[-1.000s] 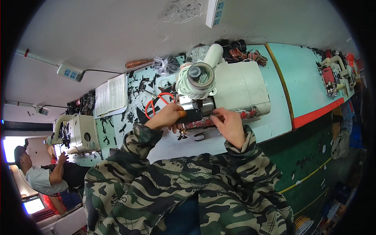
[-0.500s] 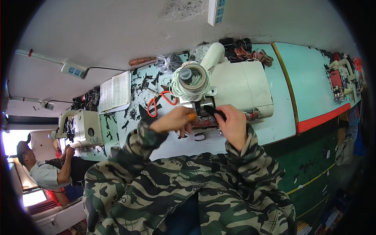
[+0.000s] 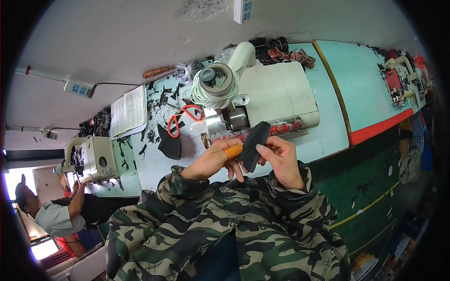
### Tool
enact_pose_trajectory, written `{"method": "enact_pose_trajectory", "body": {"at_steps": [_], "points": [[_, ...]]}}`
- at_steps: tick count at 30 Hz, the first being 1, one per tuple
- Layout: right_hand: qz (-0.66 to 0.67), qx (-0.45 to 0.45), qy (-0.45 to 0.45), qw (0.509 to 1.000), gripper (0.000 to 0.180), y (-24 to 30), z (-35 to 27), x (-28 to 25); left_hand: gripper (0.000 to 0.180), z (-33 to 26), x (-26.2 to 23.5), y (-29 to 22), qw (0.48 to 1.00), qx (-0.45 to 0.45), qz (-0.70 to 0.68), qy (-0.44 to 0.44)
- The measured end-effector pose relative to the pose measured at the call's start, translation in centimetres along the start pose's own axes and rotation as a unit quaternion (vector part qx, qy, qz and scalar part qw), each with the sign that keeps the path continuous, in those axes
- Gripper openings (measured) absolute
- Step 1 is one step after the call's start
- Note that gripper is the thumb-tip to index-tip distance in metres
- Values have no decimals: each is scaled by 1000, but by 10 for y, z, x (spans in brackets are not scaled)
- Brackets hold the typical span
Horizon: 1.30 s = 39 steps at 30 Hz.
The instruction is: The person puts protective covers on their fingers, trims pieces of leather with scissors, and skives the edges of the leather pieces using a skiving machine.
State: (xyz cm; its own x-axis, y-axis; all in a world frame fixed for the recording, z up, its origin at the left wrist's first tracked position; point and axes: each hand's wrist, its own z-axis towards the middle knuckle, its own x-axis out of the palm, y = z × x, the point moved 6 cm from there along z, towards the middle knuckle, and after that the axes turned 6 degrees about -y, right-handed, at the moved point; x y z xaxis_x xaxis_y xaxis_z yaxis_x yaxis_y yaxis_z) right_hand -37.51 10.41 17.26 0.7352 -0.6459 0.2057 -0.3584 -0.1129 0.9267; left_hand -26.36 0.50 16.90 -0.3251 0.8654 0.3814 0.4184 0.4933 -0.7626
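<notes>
Near the worktop's [image 3: 191, 149] back edge, at the left, lies an open notebook [image 3: 129, 111]. Right of it we see dark scraps [image 3: 164, 97] strewn about, then scissors [image 3: 180, 113] with red handles, just beside loose black offcuts [image 3: 169, 147]. Being of like colour, those offcuts could be confused with the piece we hold; a handle loop could snag our sleeve [image 3: 192, 177] if we reached left.

Toward the worktop's front edge, our left hand [image 3: 222, 157], an orange cover [image 3: 233, 151] on one finger, meets the left side of a black piece [image 3: 256, 143]; its fingers are bent, but whether they pinch we cannot tell. The piece is tilted, raised between our hands. Our right hand [image 3: 281, 161] grips its right side, thumb on top. If that thumb eased while the left had no hold, the piece could drop.

Behind the hands stands a pale machine [image 3: 281, 96]; its shiny cylinder [image 3: 239, 119] is near enough that fingers could be caught if it turned. Farther right, by the back edge, sit tied bundles [image 3: 302, 58].
</notes>
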Motion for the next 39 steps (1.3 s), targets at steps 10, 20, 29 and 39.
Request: {"method": "enact_pose_trajectory", "body": {"at_steps": [10, 20, 29, 39], "points": [[-29, -3, 22, 999, 13, 0, -1, 7, 31, 5, -8, 2, 999, 10, -36, 24], [16, -19, -22, 999, 14, -5, -6, 19, 21, 7, -16, 9, 998, 46, 32, -7], [13, 17, -30, 999, 22, -13, -10, 20, 19, -1, -23, 9, 990, 77, -105, -49], [9, 54, 17, 998, 25, -24, -6, 23, 16, -26, -68, -6, 980, 89, -6, -176]]}}
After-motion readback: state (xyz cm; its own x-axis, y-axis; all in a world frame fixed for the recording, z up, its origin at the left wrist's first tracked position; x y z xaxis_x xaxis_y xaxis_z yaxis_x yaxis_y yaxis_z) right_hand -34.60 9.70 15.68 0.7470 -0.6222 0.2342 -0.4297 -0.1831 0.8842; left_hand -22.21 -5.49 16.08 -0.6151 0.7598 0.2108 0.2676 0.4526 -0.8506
